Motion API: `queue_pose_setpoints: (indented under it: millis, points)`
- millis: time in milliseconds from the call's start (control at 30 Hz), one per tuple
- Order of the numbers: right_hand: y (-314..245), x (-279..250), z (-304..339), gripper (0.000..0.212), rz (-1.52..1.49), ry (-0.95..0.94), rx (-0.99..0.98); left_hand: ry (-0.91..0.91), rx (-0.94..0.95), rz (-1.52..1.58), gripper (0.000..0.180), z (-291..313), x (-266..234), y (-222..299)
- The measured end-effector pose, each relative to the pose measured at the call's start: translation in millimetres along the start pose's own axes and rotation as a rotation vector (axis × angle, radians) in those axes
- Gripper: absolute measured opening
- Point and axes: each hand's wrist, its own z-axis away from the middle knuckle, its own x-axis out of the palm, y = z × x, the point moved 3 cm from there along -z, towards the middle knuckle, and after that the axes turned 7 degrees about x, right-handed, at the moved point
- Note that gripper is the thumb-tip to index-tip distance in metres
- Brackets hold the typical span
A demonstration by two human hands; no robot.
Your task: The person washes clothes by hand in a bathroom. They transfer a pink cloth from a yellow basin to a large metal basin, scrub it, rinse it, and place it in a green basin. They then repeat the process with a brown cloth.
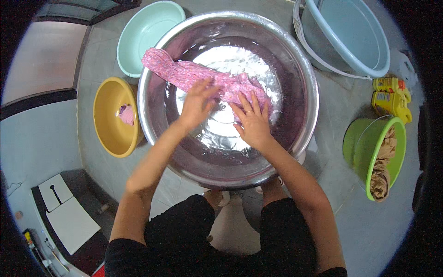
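Pink cloth (184,74) (patterned), 2 hands (254,127), 1 metal basin (302,92)

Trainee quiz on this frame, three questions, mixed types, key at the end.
1. Fill in: the upper-left end of the long pink cloth lies over the ____ of the metal basin.
2. Brown cloth sits in which container?
A) yellow tub
B) green bucket
C) light-blue bucket
3. True or false: the right hand has its fingers spread apart.

Key: 1. rim; 2. B; 3. true.
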Motion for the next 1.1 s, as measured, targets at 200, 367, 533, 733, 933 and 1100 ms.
queue_pose_setpoints:
  millis: [200, 367, 533, 733, 933, 1100]
  points:
    - [52.3, 17.6, -12.3, 0.057, 0.155, -0.31, 0.323, -0.269, -0.158, -0.437, 0.062, -11.3, 35.0, -53.3]
    - [75.7, 14.6, -18.3, 0.078, 0.294, -0.309, 0.288, -0.413, -0.148, -0.424, 0.073, 42.0, 95.8, -28.5]
    - [32.8, -6.3, -10.4, 0.065, 0.136, -0.043, 0.354, -0.706, -0.056, -0.302, 0.063, 85.7, 106.1, 39.8]
    - [-10.2, 24.0, 1.4, 0.06, 0.13, -0.191, 0.014, -0.119, -0.038, -0.208, 0.051, 86.8, 61.2, 24.1]
    - [52.9, 31.0, -61.4, 0.068, 0.392, -0.272, 0.092, -0.349, 0.042, -0.41, 0.061, 73.8, 57.8, -45.6]
    - [87.6, 10.3, -97.0, 0.053, 0.102, -0.161, 0.065, -0.363, -0.337, -0.259, 0.06, 48.5, 35.2, -119.3]
